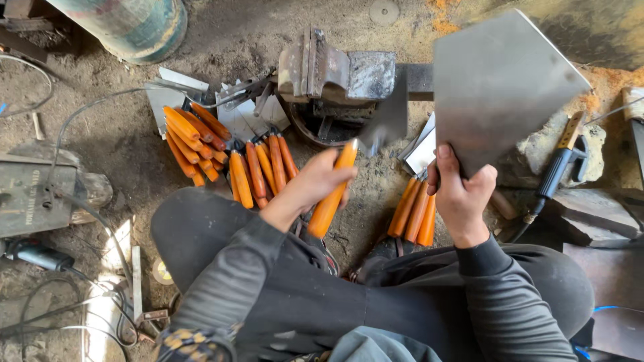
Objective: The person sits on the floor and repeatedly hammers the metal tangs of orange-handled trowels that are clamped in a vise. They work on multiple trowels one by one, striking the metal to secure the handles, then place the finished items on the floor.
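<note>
My left hand (315,184) grips the orange wooden handle of a trowel (332,194) whose dark metal blade (386,121) points up toward the vise. My right hand (459,194) holds a large flat grey steel plate (500,84) by its lower corner, raised over the ground. Both hands are above my knees in dark trousers.
A rusty bench vise (335,74) stands on the dirt ahead. Piles of orange-handled trowels lie at the left (201,141), middle (261,167) and right (416,214). A welding electrode holder (557,171) lies at the right, a grey machine box (30,194) with cables at the left.
</note>
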